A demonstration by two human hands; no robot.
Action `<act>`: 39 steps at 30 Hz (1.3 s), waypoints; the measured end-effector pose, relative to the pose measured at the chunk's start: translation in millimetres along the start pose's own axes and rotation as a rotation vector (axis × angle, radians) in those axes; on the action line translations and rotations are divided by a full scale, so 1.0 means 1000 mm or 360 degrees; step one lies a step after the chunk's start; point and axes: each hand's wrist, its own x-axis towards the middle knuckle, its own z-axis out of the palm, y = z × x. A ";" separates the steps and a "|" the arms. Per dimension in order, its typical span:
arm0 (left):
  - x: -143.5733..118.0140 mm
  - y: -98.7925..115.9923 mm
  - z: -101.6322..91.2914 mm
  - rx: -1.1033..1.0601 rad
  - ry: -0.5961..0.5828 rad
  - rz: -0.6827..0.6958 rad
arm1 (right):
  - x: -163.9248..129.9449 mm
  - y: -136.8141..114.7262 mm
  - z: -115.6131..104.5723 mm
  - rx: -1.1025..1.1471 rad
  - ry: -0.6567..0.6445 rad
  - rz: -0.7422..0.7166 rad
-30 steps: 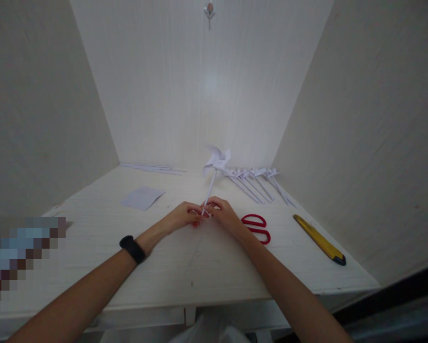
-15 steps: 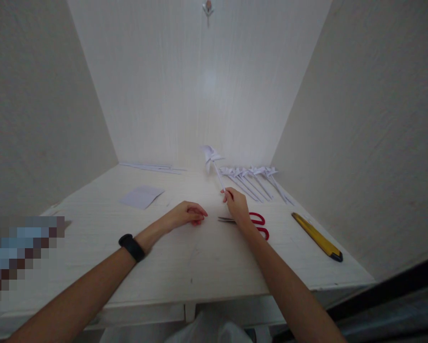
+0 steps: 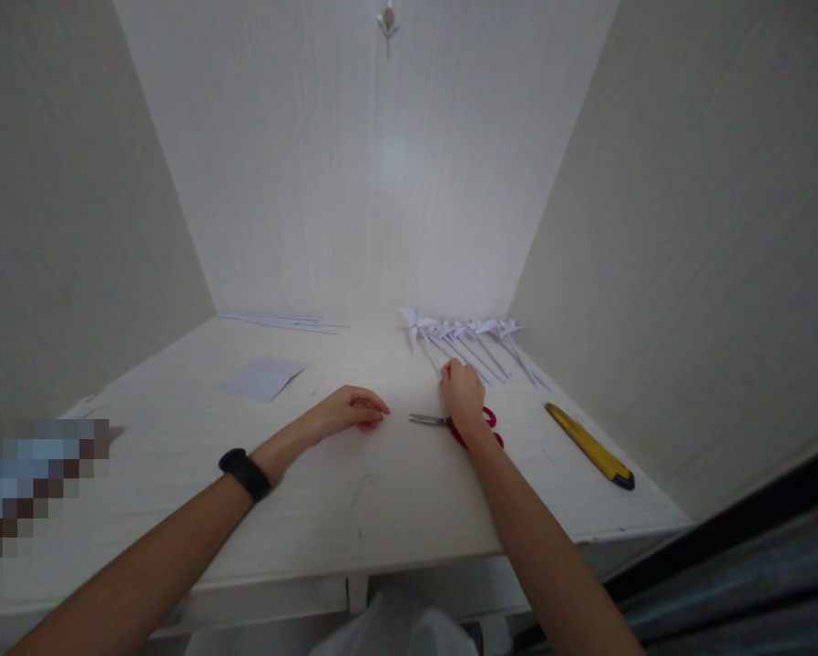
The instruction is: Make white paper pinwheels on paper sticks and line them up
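My right hand (image 3: pixel 462 387) is closed on the lower end of the thin stick of a white paper pinwheel (image 3: pixel 413 324). The pinwheel's folded head leans at the left end of a row of several similar paper pinwheels (image 3: pixel 477 330). Under my right wrist lie red-handled scissors (image 3: pixel 431 419), their blades pointing left and the handles partly covered. My left hand (image 3: pixel 360 407) rests on the table to the left of the blades, fingers loosely curled and apart, holding nothing. A black band (image 3: pixel 245 473) circles the left wrist.
On the white table (image 3: pixel 300 528), a square sheet of paper (image 3: pixel 262 377) lies at left, with several thin paper sticks (image 3: pixel 279 322) behind it. A yellow utility knife (image 3: pixel 590 446) lies near the right edge. Walls enclose the back and sides. A blurred-out object (image 3: pixel 26 483) is at far left.
My right hand has moved the pinwheel right and lowered it from above the table to beside the row. My left hand has stayed in place. The view has shifted slightly.
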 end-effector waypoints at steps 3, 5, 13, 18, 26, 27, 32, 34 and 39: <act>-0.001 0.003 0.001 0.0010 0.0000 -0.0007 | 0.007 0.001 0.001 -0.0090 -0.0008 -0.0012; -0.002 0.005 0.002 0.0015 -0.0001 -0.0014 | 0.015 0.000 0.003 -0.0135 -0.0038 -0.0050; -0.001 0.006 0.003 0.0019 -0.0005 -0.0028 | 0.042 -0.014 0.022 -0.0268 -0.0129 -0.0185; -0.004 0.011 0.004 0.0024 0.0012 -0.0060 | 0.039 -0.013 0.029 -0.0304 -0.0137 -0.0240; -0.002 0.010 0.003 0.0062 0.0028 -0.0078 | 0.046 -0.013 0.032 -0.0257 -0.0161 -0.0183; -0.002 0.010 0.003 0.0066 0.0029 -0.0081 | 0.047 -0.013 0.031 -0.0247 -0.0156 -0.0163; -0.003 0.009 0.003 0.0096 0.0026 -0.0072 | 0.060 0.005 0.015 -0.0205 -0.0068 -0.0026; -0.002 0.008 0.002 0.0108 0.0012 -0.0067 | 0.068 0.025 0.000 -0.0225 -0.0020 0.0097; 0.000 0.006 0.002 0.0193 0.0002 -0.0046 | 0.087 0.094 -0.037 -0.0383 0.0021 0.0401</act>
